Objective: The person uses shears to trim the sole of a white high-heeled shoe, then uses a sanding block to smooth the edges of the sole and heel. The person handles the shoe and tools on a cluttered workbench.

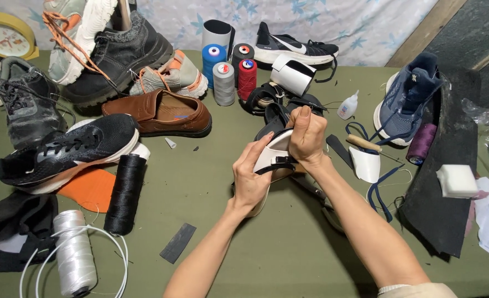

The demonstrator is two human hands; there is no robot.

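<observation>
Here we grip the sandal [271,156], white-soled with black straps: left hand [250,179] clasps its side, right hand [306,135] fisted on top.

Shoes crowd the far and left side of the green table [288,243] — a brown loafer [161,113], a black sneaker [62,152] on an orange insole [90,187], a black boot [117,55] and a blue sneaker [407,99] at right. Upright thread cones [225,69] stand near the back — blue, grey, red. A black spool [125,193] and a white spool [74,254] lie at lower left, a small glue bottle [347,106] and a yellow clock [4,36] farther back.
</observation>
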